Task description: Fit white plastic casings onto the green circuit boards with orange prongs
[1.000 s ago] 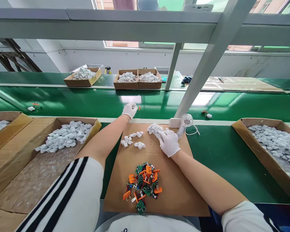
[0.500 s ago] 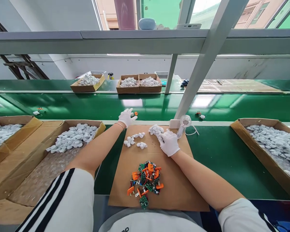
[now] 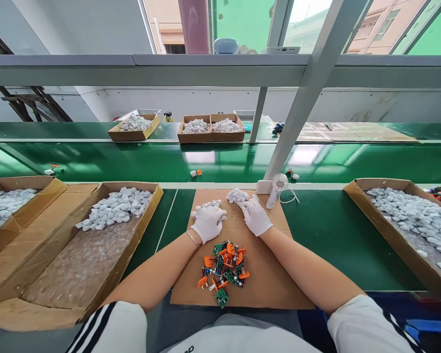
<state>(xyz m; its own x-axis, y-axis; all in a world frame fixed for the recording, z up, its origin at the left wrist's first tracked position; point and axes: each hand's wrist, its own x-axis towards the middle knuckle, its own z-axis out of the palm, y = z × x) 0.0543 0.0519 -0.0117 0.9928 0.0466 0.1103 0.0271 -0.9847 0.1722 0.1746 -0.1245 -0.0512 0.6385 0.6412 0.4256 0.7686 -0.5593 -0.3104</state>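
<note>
My left hand, in a white glove, rests over a small group of white pieces on the cardboard sheet. Its fingers are bent, and whatever lies under them is hidden. My right hand, also gloved, touches the right side of a heap of white pieces with curled fingers; I cannot make out anything between them. Nearer my body on the same sheet lies a pile of green circuit boards with orange plug parts.
Open cartons of white pieces stand at the left and right. A small clear fan is beside the sheet's far right corner. White and orange parts sit on the green belt, with smaller boxes behind.
My left hand has come back from the belt to the white pieces on the cardboard, leaving a white and orange part on the belt. My right hand stays at the heap.
</note>
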